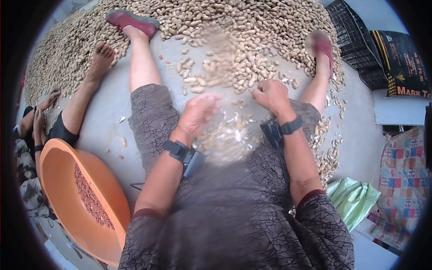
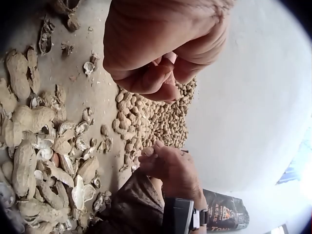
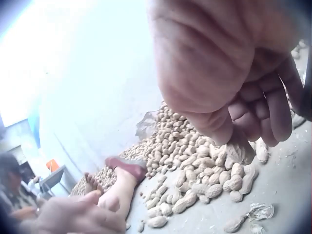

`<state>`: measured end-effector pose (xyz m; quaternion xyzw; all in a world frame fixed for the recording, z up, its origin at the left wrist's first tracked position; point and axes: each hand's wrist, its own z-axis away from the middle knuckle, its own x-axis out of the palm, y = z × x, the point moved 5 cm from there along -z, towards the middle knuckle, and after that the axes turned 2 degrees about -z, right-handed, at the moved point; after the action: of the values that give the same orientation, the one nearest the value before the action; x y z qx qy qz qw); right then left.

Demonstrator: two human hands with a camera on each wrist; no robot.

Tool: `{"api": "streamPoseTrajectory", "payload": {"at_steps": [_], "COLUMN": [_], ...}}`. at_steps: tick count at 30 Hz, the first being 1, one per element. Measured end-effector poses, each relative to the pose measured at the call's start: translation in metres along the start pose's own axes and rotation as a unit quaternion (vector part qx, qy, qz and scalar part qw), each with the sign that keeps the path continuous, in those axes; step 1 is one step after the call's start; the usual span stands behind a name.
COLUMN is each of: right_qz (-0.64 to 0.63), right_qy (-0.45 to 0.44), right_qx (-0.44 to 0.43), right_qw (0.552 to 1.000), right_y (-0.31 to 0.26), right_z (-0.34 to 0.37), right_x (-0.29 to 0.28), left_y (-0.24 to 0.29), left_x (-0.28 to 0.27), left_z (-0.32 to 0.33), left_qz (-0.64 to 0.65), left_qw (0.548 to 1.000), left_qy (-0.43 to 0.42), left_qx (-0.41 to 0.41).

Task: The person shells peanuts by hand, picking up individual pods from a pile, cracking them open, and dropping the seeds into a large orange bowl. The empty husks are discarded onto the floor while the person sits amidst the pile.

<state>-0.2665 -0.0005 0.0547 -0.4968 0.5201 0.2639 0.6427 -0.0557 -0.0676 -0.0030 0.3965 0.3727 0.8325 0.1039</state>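
Observation:
In the right wrist view, the right hand (image 3: 229, 83) pinches an unshelled peanut (image 3: 240, 148) between thumb and fingers. From the head view, this hand (image 1: 273, 96) is above the floor, near loose peanuts (image 1: 243, 72). The left hand (image 1: 200, 114) is level with it on the other side, slightly blurred. Its fingers (image 2: 146, 80) are curled in the left wrist view, round a small reddish-brown piece (image 2: 167, 63) that looks like a kernel, mostly hidden. Broken shells (image 1: 229, 135) lie between the legs, below both hands.
A large peanut heap (image 1: 198, 15) spreads across the floor ahead. An orange tub (image 1: 56, 180) with red kernels (image 1: 92, 200) stands at the left, beside another person's legs (image 1: 78, 96). Black crates (image 1: 355, 45), a printed sack (image 1: 402, 63) and a green bag (image 1: 353, 200) are at the right.

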Motion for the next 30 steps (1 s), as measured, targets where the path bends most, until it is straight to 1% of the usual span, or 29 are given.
{"api": "streamPoseTrajectory", "payload": {"at_steps": [3,4,6,7,8,9,10,11,12,13,14,15,16,18,19,20,21,22,23,24,25,27,28,30], "right_qz": [0.024,0.022,-0.143,-0.145,-0.194,-0.243,-0.245,-0.275,-0.306,-0.307,-0.337,-0.367,-0.366,-0.404,-0.405,-0.408,-0.410,-0.411,-0.468,-0.522,-0.523,-0.592,-0.593,-0.637], "right_qy": [0.009,0.009,-0.042,-0.041,-0.060,-0.078,-0.078,-0.067,-0.054,-0.053,-0.066,-0.078,-0.077,-0.113,-0.112,-0.132,-0.153,-0.152,-0.155,-0.157,-0.157,-0.223,-0.222,-0.245], "right_qx": [-0.009,-0.008,-0.009,-0.008,0.010,0.028,0.027,0.033,0.038,0.038,0.048,0.058,0.058,0.082,0.081,0.081,0.081,0.081,0.065,0.049,0.049,0.056,0.057,0.078], "right_qw": [1.000,1.000,0.989,0.988,0.979,0.967,0.966,0.958,0.950,0.949,0.938,0.925,0.926,0.904,0.904,0.900,0.895,0.895,0.868,0.837,0.836,0.772,0.772,0.726], "right_y": [-0.032,-0.039,-0.053,-0.059,-0.063,-0.066,-0.067,-0.065,-0.065,-0.065,-0.065,-0.065,-0.067,-0.072,-0.074,-0.075,-0.076,-0.076,-0.079,-0.081,-0.082,-0.088,-0.090,-0.095], "right_z": [0.009,0.011,0.017,0.020,0.023,0.026,0.027,0.029,0.031,0.032,0.033,0.035,0.036,0.039,0.041,0.043,0.046,0.049,0.052,0.055,0.057,0.063,0.065,0.069], "right_x": [-0.016,-0.016,-0.007,-0.004,0.001,0.005,0.010,0.016,0.018,0.018,0.019,0.018,0.015,0.012,0.008,0.007,0.007,0.007,0.008,0.008,0.008,0.012,0.011,0.012], "left_y": [0.001,0.002,0.003,0.004,0.006,0.008,0.010,0.011,0.010,0.011,0.011,0.012,0.015,0.018,0.016,0.014,0.013,0.011,0.010,0.009,0.009,0.009,0.009,0.008], "left_x": [0.014,0.019,0.026,0.030,0.034,0.035,0.037,0.038,0.038,0.038,0.038,0.041,0.044,0.046,0.043,0.041,0.039,0.037,0.037,0.037,0.039,0.043,0.047,0.049], "left_z": [0.005,0.007,0.012,0.014,0.016,0.018,0.021,0.023,0.025,0.026,0.027,0.029,0.032,0.035,0.036,0.037,0.038,0.038,0.039,0.040,0.042,0.045,0.048,0.050], "left_qz": [-0.019,-0.043,-0.071,-0.077,-0.083,-0.085,-0.118,-0.151,-0.153,-0.164,-0.173,-0.174,-0.171,-0.169,-0.126,-0.082,-0.083,-0.056,-0.029,-0.030,-0.022,-0.015,-0.038,-0.061], "left_qw": [1.000,0.999,0.997,0.995,0.993,0.993,0.989,0.984,0.984,0.982,0.980,0.979,0.979,0.978,0.986,0.992,0.992,0.993,0.993,0.993,0.993,0.993,0.993,0.993], "left_qy": [-0.017,-0.022,-0.026,-0.045,-0.065,-0.064,-0.070,-0.076,-0.075,-0.070,-0.064,-0.065,-0.068,-0.071,-0.074,-0.077,-0.077,-0.090,-0.102,-0.102,-0.101,-0.101,-0.097,-0.095], "left_qx": [0.000,0.012,0.020,0.033,0.046,0.046,0.052,0.057,0.057,0.068,0.080,0.080,0.091,0.103,0.082,0.060,0.060,0.057,0.053,0.052,0.057,0.062,0.053,0.043]}}
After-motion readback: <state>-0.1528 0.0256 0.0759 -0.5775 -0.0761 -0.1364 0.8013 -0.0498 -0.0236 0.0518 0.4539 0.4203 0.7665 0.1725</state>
